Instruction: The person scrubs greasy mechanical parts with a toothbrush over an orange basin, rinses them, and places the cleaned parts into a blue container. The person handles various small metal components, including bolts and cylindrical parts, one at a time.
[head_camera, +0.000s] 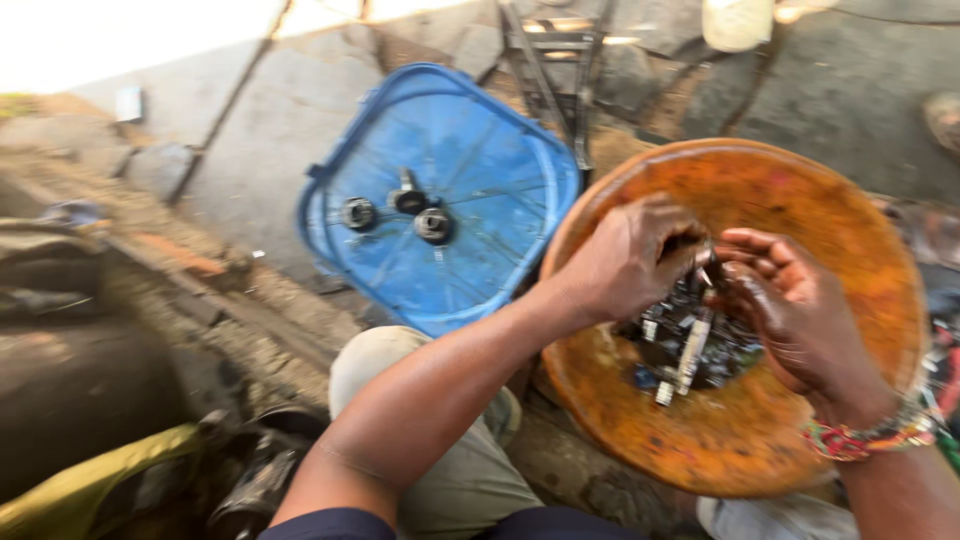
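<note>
1. Rust-orange metal forms the shallow round pan (800, 200), which is tilted toward the wearer and appears to be propped against the knees, so that its contents are kept gathered near the middle.
2. A heap of small dark parts (690, 345) is seen in the centre of the pan: greasy black pieces mixed with pale, slim cylinders that look like bolts or plugs, though motion blur prevents exact identification.
3. The left hand (625, 260) is held knuckles-up over the upper edge of the heap, with the fingers curled down and closed on something small and dark; what exactly is pinched cannot be told.
4. The right hand (790, 310) is held opposite, palm turned inward and fingers half bent in a loose cup. It rests against the side of the heap, and whether a piece is actually gripped cannot be told.
5. A beaded wristband (865, 438) in red, green and yellow is worn on the right wrist.
6. A blue plastic lid (480, 160) is laid flat on the ground just beside the pan, apparently used as a tray: three dark ring-shaped parts (405, 210), like bearings or nuts, are set apart on it, well away from the heap.
7. Both hands are darkened with grease, as are the parts.
</note>
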